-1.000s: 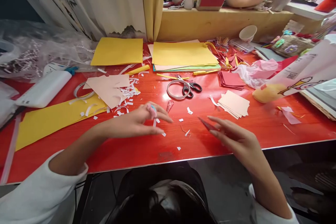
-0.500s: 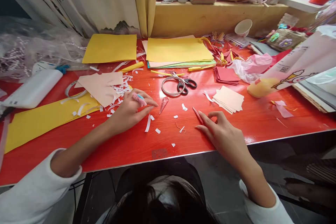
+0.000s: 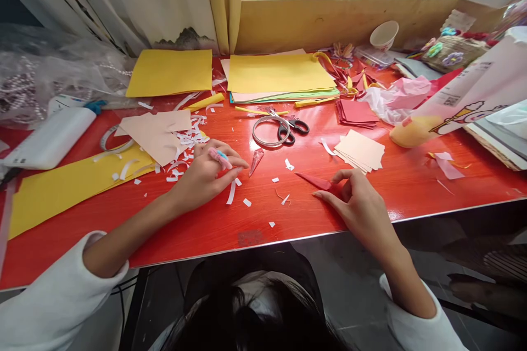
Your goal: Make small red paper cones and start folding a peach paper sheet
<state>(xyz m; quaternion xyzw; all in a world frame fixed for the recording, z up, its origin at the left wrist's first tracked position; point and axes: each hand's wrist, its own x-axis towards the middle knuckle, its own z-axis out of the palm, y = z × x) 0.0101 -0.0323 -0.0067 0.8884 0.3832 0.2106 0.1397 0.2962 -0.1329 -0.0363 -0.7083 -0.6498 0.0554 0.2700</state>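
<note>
My right hand (image 3: 356, 197) has its thumb and fingertips at the wide end of a red folded paper cone (image 3: 315, 180), whose tip points left. My left hand (image 3: 212, 171) rests over the red table, thumb and fingers apart, with nothing in its grasp; a pink and blue ring is on one finger. Just right of its fingertips lies a small clear-and-red pointed piece (image 3: 256, 161). A silver ring (image 3: 270, 131) lies against black-handled scissors (image 3: 293, 129). White paper scraps (image 3: 231, 192) are scattered between my hands.
Cream paper squares (image 3: 360, 150) and stacked red squares (image 3: 356, 112) lie at the right. Yellow sheets (image 3: 171, 72) are at the back. A tall printed cup (image 3: 461, 96) stands far right. White scissors-cut strips crowd the left.
The red cone in my right hand has turned to lie flatter, with more of it showing, and my right hand has shifted slightly right. My left hand is nearly unchanged.
</note>
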